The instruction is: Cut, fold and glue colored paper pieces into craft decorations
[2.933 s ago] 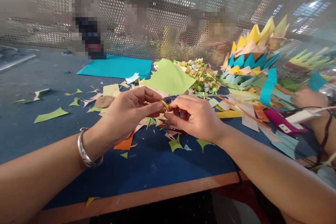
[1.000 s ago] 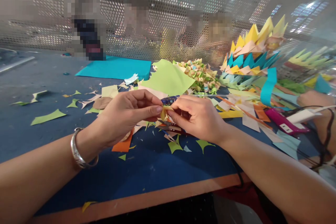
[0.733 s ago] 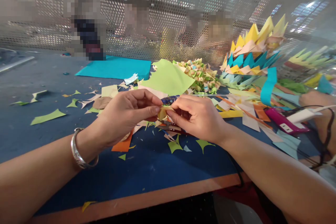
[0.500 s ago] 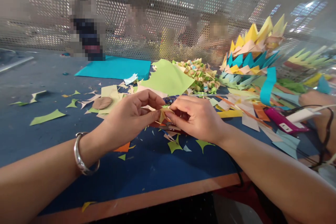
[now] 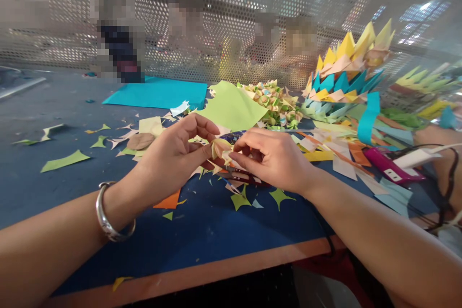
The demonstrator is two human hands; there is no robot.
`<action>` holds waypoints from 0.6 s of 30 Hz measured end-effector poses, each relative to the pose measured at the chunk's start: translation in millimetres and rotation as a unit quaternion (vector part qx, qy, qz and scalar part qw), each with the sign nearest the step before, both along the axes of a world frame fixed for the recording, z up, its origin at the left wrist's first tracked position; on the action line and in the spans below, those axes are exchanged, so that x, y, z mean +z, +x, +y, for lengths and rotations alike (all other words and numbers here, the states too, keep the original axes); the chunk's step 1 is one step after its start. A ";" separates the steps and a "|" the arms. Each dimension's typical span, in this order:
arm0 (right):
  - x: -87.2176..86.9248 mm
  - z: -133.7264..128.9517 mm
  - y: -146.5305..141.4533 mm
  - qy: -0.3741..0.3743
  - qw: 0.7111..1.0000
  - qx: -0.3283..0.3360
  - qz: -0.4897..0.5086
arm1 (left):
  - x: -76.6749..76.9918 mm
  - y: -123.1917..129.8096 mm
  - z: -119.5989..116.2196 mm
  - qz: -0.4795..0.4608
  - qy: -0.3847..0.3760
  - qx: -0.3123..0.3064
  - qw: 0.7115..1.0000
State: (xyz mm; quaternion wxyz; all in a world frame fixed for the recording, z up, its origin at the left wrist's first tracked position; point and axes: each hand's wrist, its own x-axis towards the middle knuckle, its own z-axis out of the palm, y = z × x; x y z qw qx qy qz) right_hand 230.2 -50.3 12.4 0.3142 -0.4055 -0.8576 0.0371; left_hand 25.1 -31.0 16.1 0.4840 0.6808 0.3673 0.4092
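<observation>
Left hand [image 5: 169, 161] and right hand [image 5: 274, 161] pinch the folded yellow paper [image 5: 218, 148] before the green sheet [image 5: 233, 106]; light fingertip pressure best spares its folds.

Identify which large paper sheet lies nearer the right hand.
The light green sheet, just beyond the right hand; the blue sheet lies farther left.

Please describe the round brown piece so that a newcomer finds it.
Over the dark blue table, find the left hand with the silver bangle. Just left of the hand, among paper scraps, lies the piece. It is round and brown; its neighbours are angular and pale or green.
</observation>
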 end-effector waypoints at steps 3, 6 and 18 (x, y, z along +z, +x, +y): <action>6.5 3.8 9.4 -0.017 0.999 -0.047 -0.014 | 1.3 -1.8 0.6 0.008 0.017 0.023 1.000; 10.2 9.8 20.4 -0.039 0.991 -0.119 -0.048 | 0.7 -2.7 1.5 0.013 0.029 0.025 0.999; 7.1 19.7 39.2 -0.105 0.952 -0.228 -0.175 | -3.1 -5.2 6.6 0.034 0.064 0.038 0.997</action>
